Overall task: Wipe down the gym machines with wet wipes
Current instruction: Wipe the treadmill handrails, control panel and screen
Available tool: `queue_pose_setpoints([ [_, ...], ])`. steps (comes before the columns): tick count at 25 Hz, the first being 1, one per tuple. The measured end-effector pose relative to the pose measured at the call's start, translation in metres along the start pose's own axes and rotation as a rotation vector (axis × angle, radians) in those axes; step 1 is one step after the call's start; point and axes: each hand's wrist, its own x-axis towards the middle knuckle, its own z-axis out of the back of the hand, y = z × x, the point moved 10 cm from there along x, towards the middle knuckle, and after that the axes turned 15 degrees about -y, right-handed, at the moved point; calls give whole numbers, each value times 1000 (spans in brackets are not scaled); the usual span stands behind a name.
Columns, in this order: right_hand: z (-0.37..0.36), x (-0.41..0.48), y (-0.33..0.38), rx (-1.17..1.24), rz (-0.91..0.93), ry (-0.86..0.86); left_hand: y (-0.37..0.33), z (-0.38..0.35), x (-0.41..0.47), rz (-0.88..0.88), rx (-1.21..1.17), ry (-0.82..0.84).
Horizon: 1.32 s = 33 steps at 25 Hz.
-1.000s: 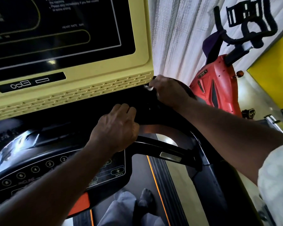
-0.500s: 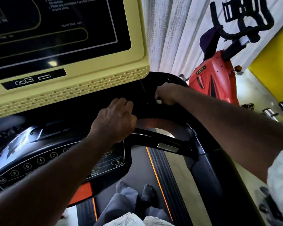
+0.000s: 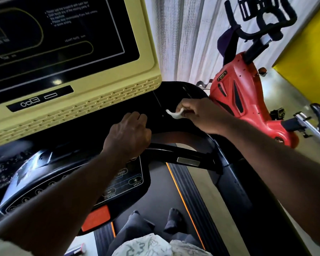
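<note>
Our right hand [image 3: 201, 117] pinches the wadded wet wipe [image 3: 175, 114] against the treadmill's black console [image 3: 174, 93] near its right edge. Our left hand [image 3: 129, 133] curls round the handlebar [image 3: 174, 152]. So small a wad may slip free, or drip into the console's seam [image 3: 157, 101].

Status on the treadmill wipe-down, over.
Right grip pinches wet wipe against black console deck, below yellow screen housing. Left grip holds handlebar. Nothing blocking the wipe.
</note>
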Motion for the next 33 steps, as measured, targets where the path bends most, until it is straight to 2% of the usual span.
queue_pose_setpoints([
  [1, 1, -16, 13, -50, 106, -12, -1, 1, 0, -8, -5, -1],
  [4, -31, -49, 20, -286, 563, 116, -7, 7, -1, -38, -13, -6],
  [6, -43, -47, 22, -365, 769, 187, -9, 11, -2, -61, -20, -9],
  [9, -65, -37, 37, -452, 939, 277, -12, 12, -3, -113, -27, -33],
  [12, -66, -45, 37, -598, 933, 408, -6, 5, -3, -123, 17, -14],
  [15, -38, -83, 13, -729, 814, 516, -13, -3, -6, -253, 90, 9],
  [18, -18, -127, 7, -759, 572, 470, -12, -4, -8, -282, 73, 14],
  [21, -4, -163, 29, -776, 295, 172, -6, -1, -9, -231, 23, 24],
  [23, 2, -182, 44, -696, 63, -34, -1, 0, -7, -163, -60, 7],
  [26, 2, -195, 40, -408, -464, -370, 5, 0, -3, -85, -201, 13],
  [28, -5, -203, 32, -247, -763, -596, 8, -5, 0, -92, -254, 85],
  [30, -20, -197, 45, -125, -857, -758, 4, 0, -3, -220, -235, 143],
  [31, -28, -185, 63, -58, -840, -812, 2, 5, -8, -296, -209, 145],
  [33, -50, -151, 114, 32, -612, -777, 2, 13, -20, -369, -204, 162],
])
